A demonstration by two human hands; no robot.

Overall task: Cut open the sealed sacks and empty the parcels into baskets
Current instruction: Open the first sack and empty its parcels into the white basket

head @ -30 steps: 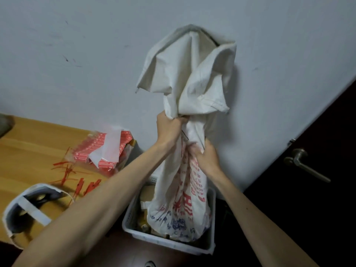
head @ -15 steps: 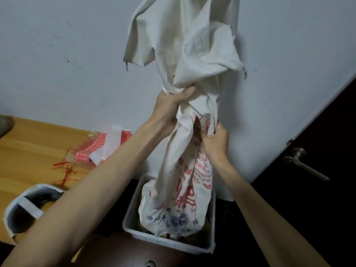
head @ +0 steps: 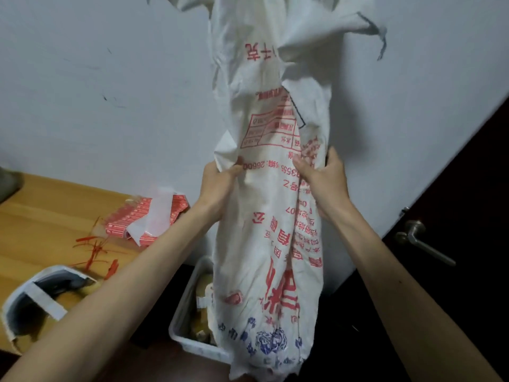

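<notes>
Okay, head view: my left hand point(head: 220, 183) and right hand point(head: 322, 180) each pinch the white printed sack point(head: 275, 216), fingers closed on cloth, held upside down, mouth hanging over the white basket point(head: 179, 321) with parcels point(head: 202, 288) inside, beside the wooden table point(head: 41, 224).
</notes>
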